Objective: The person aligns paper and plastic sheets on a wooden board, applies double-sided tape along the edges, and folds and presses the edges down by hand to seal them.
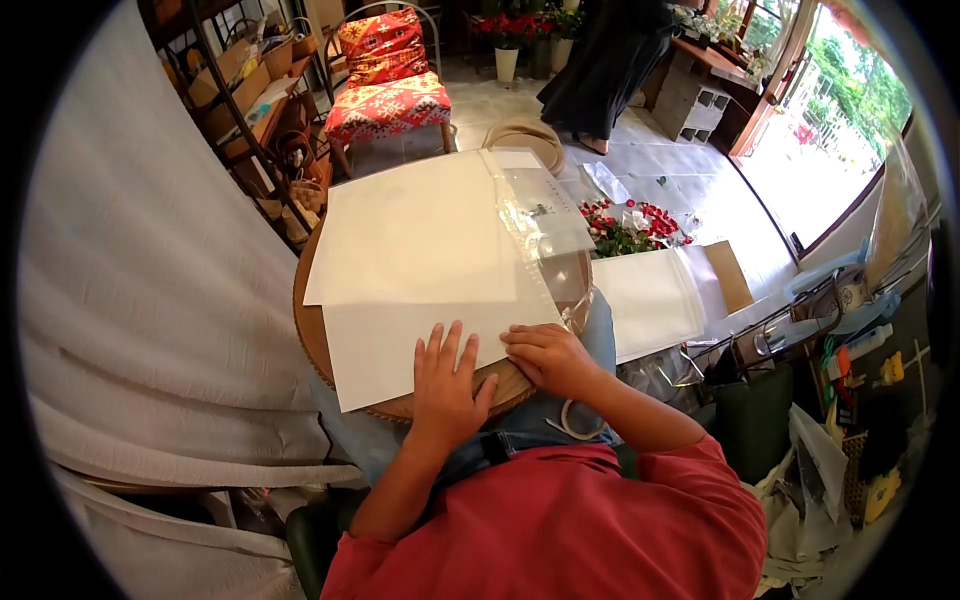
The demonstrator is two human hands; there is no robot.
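At frame centre, 2 white paper sheets (420, 260) already overlap on the round woven table (305, 320). Left hand (445, 385) presses flat, fingers spread; right hand (550, 358), fingers curled, pinches the clear cellophane (545, 215), apparently still unplaced.

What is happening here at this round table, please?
A person in a red shirt leans over a round woven table covered with large white paper sheets. The left hand lies flat on the lower sheet near its front edge. The right hand rests at the sheet's right corner, fingers curled, beside a clear plastic film that runs across the table. Red flowers lie on the floor beyond, and another person in dark clothing stands farther back.
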